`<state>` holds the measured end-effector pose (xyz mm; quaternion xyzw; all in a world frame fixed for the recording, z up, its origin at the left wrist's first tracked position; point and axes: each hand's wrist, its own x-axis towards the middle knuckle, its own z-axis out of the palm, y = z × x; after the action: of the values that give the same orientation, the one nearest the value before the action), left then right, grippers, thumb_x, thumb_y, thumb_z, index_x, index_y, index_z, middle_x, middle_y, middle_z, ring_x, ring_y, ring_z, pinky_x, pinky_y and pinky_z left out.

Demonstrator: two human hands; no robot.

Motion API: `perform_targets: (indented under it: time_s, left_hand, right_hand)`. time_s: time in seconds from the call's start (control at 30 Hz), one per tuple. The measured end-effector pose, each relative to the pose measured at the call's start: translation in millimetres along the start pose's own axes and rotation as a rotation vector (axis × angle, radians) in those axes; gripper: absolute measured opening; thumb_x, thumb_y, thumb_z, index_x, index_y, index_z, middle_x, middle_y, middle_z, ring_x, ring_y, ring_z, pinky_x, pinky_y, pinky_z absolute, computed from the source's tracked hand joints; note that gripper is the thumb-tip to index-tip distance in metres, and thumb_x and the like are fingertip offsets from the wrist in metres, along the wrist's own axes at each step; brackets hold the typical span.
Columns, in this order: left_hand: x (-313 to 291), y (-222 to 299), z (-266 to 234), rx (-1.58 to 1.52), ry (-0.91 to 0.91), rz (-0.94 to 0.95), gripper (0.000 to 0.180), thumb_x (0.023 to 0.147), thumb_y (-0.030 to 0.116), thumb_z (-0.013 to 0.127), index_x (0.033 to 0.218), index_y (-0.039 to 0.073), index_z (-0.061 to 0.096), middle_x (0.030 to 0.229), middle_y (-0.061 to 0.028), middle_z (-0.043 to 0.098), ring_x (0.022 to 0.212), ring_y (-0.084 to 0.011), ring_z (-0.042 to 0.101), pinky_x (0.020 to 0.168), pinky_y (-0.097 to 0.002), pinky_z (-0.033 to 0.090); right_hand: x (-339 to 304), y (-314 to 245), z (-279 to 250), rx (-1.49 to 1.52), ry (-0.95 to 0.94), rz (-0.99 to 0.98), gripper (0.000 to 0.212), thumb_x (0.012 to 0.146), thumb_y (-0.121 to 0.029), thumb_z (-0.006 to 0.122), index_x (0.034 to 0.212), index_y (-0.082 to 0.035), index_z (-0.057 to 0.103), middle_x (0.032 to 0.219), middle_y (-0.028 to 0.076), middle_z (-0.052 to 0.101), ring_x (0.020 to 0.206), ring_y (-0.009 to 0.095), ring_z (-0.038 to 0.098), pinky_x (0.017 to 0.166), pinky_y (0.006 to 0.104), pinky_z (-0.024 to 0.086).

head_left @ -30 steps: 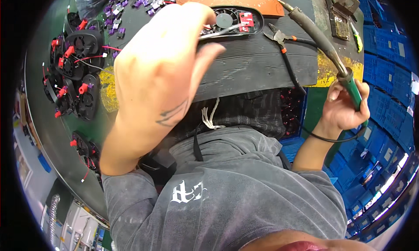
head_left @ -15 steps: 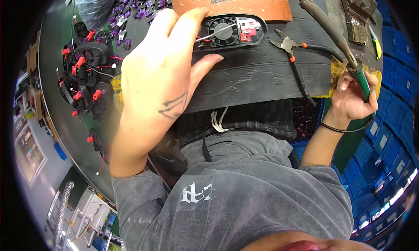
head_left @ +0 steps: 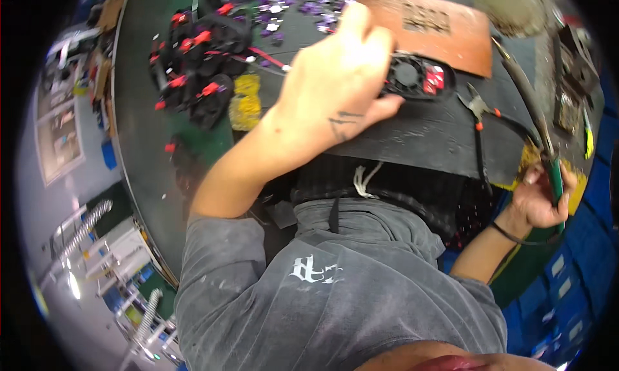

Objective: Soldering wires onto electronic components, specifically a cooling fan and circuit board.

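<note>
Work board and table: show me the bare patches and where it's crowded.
Bare: the front of the black board, bordered by the left hand, fan housing, pliers and near edge; also the strip of table between the black housings and its left edge. Crowded: that heap, and the purple parts beside it.

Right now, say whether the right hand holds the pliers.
No, the right hand holds a soldering iron; the pliers lie on the black board.

The left hand (head_left: 335, 80) now curls tighter, narrowing the thumb-to-finger gap. Its fingers cover the left end of the fan housing (head_left: 420, 79); beyond the fingertips, the wire previously crossing the fan (head_left: 406, 75) is out of sight.
</note>
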<state>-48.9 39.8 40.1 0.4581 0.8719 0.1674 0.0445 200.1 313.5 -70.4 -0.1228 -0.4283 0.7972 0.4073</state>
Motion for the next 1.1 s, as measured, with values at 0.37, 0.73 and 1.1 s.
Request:
perform_targets:
  time_s: [0.37, 0.73, 1.1]
  left_hand:
    - [-61, 5, -50, -0.097, 0.102, -0.096, 0.048, 0.058, 0.015, 0.082, 0.099, 0.006, 0.06, 0.09, -0.0077, 0.047, 0.076, -0.0236, 0.057, 0.064, -0.0334, 0.05]
    - [-21, 21, -67, -0.226, 0.254, 0.124, 0.048, 0.058, 0.021, 0.08, 0.097, 0.001, 0.059, 0.093, -0.0119, 0.049, 0.083, -0.0272, 0.058, 0.074, -0.0346, 0.05]
    - [23, 75, -83, -0.179, 0.316, 0.527, 0.061, 0.052, 0.051, 0.08, 0.076, -0.003, 0.066, 0.092, -0.0162, 0.06, 0.094, -0.0319, 0.058, 0.079, -0.0415, 0.048]
  right_hand:
    - [5, 1, -5, -0.054, -0.059, -0.025, 0.045, 0.086, -0.036, 0.047, 0.11, 0.0, 0.061, 0.102, 0.021, 0.066, 0.071, 0.029, 0.062, 0.055, 0.0308, 0.046]
    - [3, 5, 16, -0.136, -0.018, -0.053, 0.04, 0.086, -0.034, 0.047, 0.105, 0.001, 0.057, 0.092, 0.02, 0.066, 0.068, 0.025, 0.064, 0.05, 0.0273, 0.048]
    - [3, 9, 20, -0.126, 0.02, -0.078, 0.038, 0.087, -0.036, 0.047, 0.104, -0.004, 0.058, 0.089, 0.015, 0.067, 0.061, 0.022, 0.062, 0.046, 0.0256, 0.044]
